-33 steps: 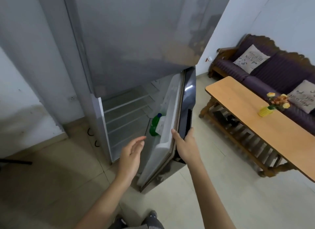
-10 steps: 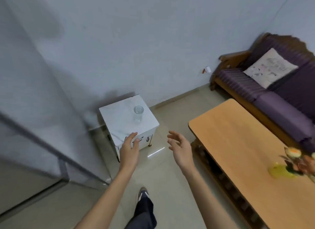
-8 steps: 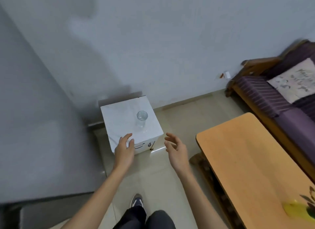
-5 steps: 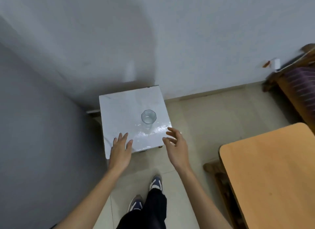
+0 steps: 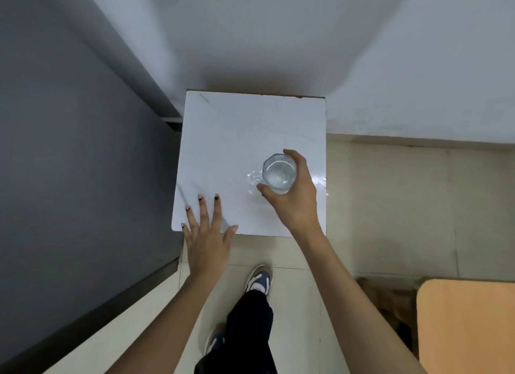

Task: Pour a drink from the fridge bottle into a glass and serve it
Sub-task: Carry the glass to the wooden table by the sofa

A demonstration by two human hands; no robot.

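Currently, step in hand: glass pickup, judged from the wrap of the fingers; pour not yet done.
Glass (image 5: 279,173): clear, upright, seen from above, stood on the right half of the white bench (image 5: 237,128), toward its near-right corner. Whether anything is in it cannot be told.
Right hand (image 5: 292,192): curled round the glass from the right and near side, thumb on the left of the wall, index finger over the far rim; contact looks made, but whether the glass is lifted cannot be told. Side wrap is judged chosen so the mouth is left free for pouring.
Left hand (image 5: 207,234): released, fingers spread flat, laid at the near-left edge of the bench, nothing held; likely placed there for balance while leaning in.
Bottle: not in view.
Bench surface: glossy, glare patches just beside the glass, so slip risk is judged real if wet.
Wooden table (image 5: 468,326): corner seen at near right, well apart from the bench; possible serving spot, as a guess.
Dark grey panel (image 5: 69,164): along the left.
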